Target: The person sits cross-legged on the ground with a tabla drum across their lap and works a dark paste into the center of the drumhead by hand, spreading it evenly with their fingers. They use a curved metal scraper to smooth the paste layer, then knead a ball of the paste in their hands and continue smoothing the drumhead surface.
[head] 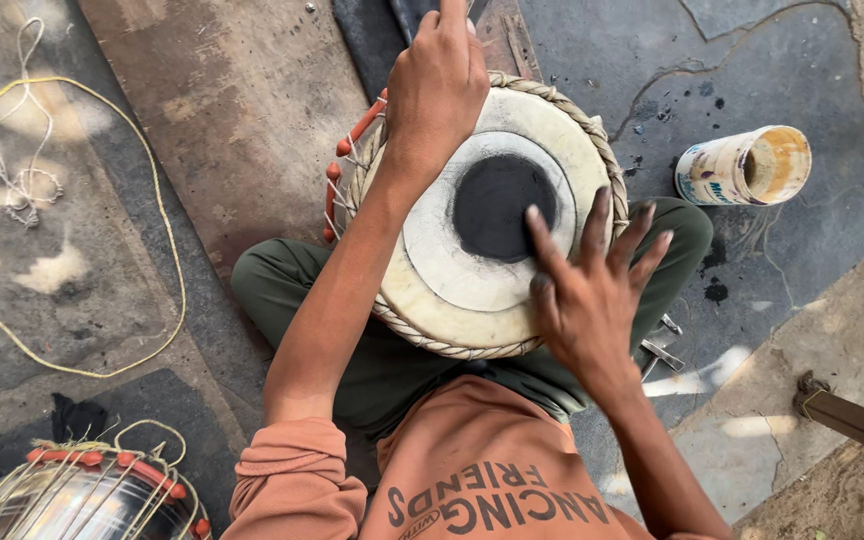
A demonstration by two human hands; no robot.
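A round hand drum [452,270] rests tilted on my lap, its pale skin ringed with braided cord and marked by a black circle [500,205] in the middle. My left hand [437,85] is closed over the drum's far rim, gripping it and a dark object whose end pokes out above my fingers. My right hand [587,290] lies flat on the skin with fingers spread, fingertips next to the black circle. Orange lacing [337,170] shows on the drum's left side.
A dirty tin can [742,165] lies on its side on the cracked floor at right. Yellow and white cords [72,200] trail at left. A second drum [77,495] with orange lacing sits at bottom left. A metal tool [657,345] lies by my knee.
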